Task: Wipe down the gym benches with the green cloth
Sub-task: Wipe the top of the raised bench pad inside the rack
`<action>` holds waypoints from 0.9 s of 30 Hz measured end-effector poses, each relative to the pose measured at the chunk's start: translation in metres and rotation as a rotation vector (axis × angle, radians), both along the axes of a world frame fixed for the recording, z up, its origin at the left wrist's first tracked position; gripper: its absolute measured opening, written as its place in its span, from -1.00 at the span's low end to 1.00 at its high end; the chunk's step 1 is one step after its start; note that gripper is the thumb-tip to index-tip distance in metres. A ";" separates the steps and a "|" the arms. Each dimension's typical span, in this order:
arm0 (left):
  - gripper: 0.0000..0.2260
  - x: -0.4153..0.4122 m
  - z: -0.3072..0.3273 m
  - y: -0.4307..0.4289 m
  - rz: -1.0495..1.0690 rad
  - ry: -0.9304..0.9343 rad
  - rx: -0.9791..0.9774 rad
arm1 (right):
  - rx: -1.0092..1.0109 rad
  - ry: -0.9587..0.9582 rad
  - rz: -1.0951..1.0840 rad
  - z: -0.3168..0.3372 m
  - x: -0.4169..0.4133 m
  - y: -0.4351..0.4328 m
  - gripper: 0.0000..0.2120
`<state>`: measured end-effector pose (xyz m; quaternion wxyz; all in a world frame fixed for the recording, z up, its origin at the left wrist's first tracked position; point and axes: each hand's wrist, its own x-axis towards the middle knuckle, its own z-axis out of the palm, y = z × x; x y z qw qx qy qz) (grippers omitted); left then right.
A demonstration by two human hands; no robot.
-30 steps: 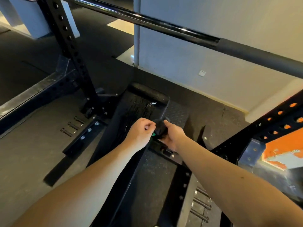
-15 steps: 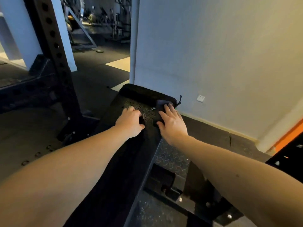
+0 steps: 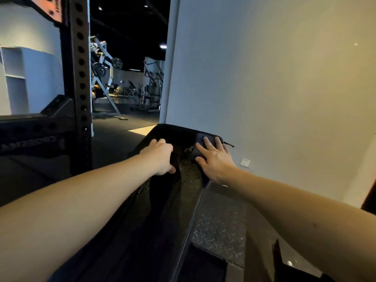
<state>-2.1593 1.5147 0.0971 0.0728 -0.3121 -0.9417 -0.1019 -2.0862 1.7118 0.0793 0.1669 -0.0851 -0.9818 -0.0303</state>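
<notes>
A black padded gym bench slopes up and away from me, and its pad glistens with droplets. The cloth lies at the bench's top right corner and looks dark grey in this light. My right hand presses flat on the cloth with its fingers spread. At the pad's left edge near the top sits my left hand, knuckles up and fingers curled over that edge.
A black rack upright with holes stands to the left. A pale wall with a socket rises right behind the bench's top. Diamond-plate metal lies below on the right. Gym machines stand far back.
Both hands have slid up the bench towards its top end, the right one pushing the cloth to the top right corner. My view has lifted.
</notes>
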 end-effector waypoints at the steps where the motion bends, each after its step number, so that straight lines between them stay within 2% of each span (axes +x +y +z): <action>1: -0.29 0.001 0.002 -0.001 0.031 -0.013 -0.005 | -0.016 -0.013 0.002 0.001 0.001 0.000 -0.45; 5: -0.25 -0.003 0.009 -0.007 0.060 -0.130 0.008 | 0.014 -0.084 0.007 0.024 -0.005 0.003 -0.50; 9: -0.29 -0.005 0.004 -0.013 0.039 -0.152 -0.023 | 0.110 -0.114 -0.023 0.042 -0.028 0.006 -0.54; 15: -0.30 -0.010 0.005 -0.013 0.024 -0.136 -0.045 | -0.009 -0.023 -0.096 0.049 -0.082 0.026 -0.56; 18: -0.28 -0.015 -0.002 -0.018 0.021 -0.095 -0.032 | 0.028 0.062 -0.032 0.032 -0.063 0.011 -0.53; 23: -0.30 -0.022 -0.013 -0.018 0.001 -0.073 -0.010 | 0.058 0.032 0.143 -0.013 0.007 -0.026 -0.46; 27: -0.31 -0.023 -0.014 -0.019 0.010 -0.093 0.031 | 0.118 -0.003 0.108 0.012 -0.013 -0.001 -0.46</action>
